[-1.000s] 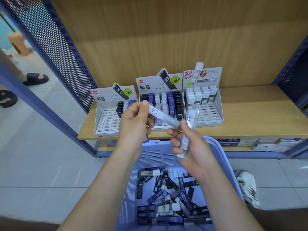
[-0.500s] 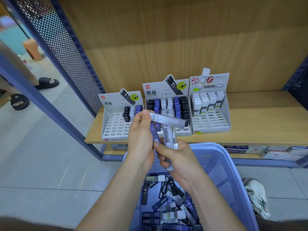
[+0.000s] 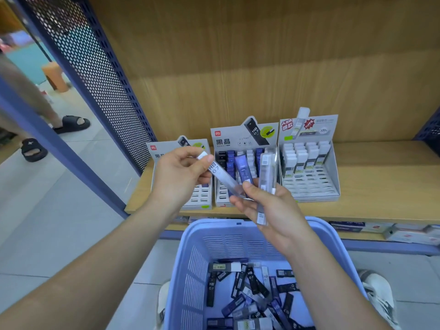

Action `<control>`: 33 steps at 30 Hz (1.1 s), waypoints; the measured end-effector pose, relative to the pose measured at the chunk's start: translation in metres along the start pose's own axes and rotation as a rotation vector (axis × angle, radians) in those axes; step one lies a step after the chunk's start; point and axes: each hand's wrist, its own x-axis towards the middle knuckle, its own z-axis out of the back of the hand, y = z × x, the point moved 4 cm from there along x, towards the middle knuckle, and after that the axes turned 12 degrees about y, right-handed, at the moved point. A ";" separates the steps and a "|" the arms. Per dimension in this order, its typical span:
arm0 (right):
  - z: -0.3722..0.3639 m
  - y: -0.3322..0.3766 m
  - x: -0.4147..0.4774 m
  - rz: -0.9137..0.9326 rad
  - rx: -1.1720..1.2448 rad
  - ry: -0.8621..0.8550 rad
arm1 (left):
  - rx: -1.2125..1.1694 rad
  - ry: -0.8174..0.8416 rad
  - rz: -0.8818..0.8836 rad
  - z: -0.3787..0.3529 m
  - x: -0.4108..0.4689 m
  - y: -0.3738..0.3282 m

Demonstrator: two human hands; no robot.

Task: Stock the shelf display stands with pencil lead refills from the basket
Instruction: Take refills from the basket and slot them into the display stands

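My left hand point(image 3: 182, 175) pinches the white-capped end of a clear grey HB 0.7 lead refill point(image 3: 222, 175), held slanted in front of the stands. My right hand point(image 3: 267, 209) grips several refills fanned upward, among them a blue refill point(image 3: 243, 168) and clear refills point(image 3: 266, 177). Three cardboard display stands sit on the wooden shelf point(image 3: 381, 186): the left stand point(image 3: 200, 198) mostly hidden by my left hand, the middle stand point(image 3: 240, 141) holding black, blue and white refills, the right stand point(image 3: 309, 172) with white-capped ones. Below, the blue basket point(image 3: 333, 236) holds several loose refills point(image 3: 252, 294).
A perforated blue metal side panel point(image 3: 95, 75) bounds the shelf on the left. A lower shelf holds boxed goods point(image 3: 404, 232). Another person's sandalled feet point(image 3: 71, 123) stand on the tiled floor at far left. My own shoe point(image 3: 378, 291) shows right of the basket.
Both hands rose from above the basket to in front of the stands. The refills in my right hand fanned out upward, and the grey refill tilted in my left.
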 end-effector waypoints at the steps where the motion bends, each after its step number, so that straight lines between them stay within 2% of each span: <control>1: 0.001 0.001 0.005 -0.002 -0.029 -0.018 | 0.026 0.030 -0.006 -0.002 0.004 -0.001; 7: 0.048 0.027 0.021 0.031 -0.206 -0.251 | 0.331 0.143 -0.050 -0.019 0.033 0.000; 11: 0.086 0.041 0.024 0.082 -0.174 -0.357 | 0.509 0.141 -0.070 -0.029 0.054 0.016; 21: 0.107 0.016 0.035 0.041 -0.066 -0.328 | 0.699 0.229 -0.084 -0.068 0.073 0.044; 33: 0.114 0.011 0.034 0.038 -0.021 -0.307 | 0.793 0.334 -0.056 -0.082 0.072 0.072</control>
